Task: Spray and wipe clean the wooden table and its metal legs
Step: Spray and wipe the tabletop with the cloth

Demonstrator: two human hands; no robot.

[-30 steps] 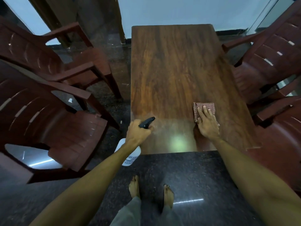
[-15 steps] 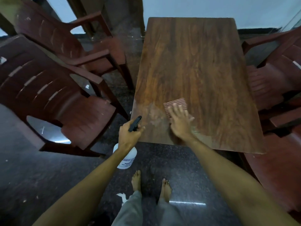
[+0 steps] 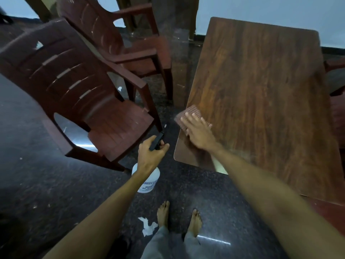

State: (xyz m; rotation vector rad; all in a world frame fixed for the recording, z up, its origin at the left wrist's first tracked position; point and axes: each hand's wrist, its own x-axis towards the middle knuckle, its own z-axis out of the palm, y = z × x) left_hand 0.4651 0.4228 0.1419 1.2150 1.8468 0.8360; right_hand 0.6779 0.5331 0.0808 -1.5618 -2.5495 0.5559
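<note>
Cloth (image 3: 186, 114) has shifted to the table (image 3: 261, 90) left edge, mid-frame; right hand (image 3: 198, 133) flat on it, fingers straight. Lower centre: paper scrap (image 3: 148, 226) on dark polished floor (image 3: 46, 184). Left hand (image 3: 151, 156) grips bottle (image 3: 149, 182). Chairs (image 3: 84, 90) upper left.

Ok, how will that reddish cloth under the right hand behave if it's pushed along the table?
The cloth is probably thin and floppy, lying flat under the right hand. It likely slides easily on the smooth table, but may bunch without flat pressure. Its corner seems past the table edge, so it could droop off.
</note>
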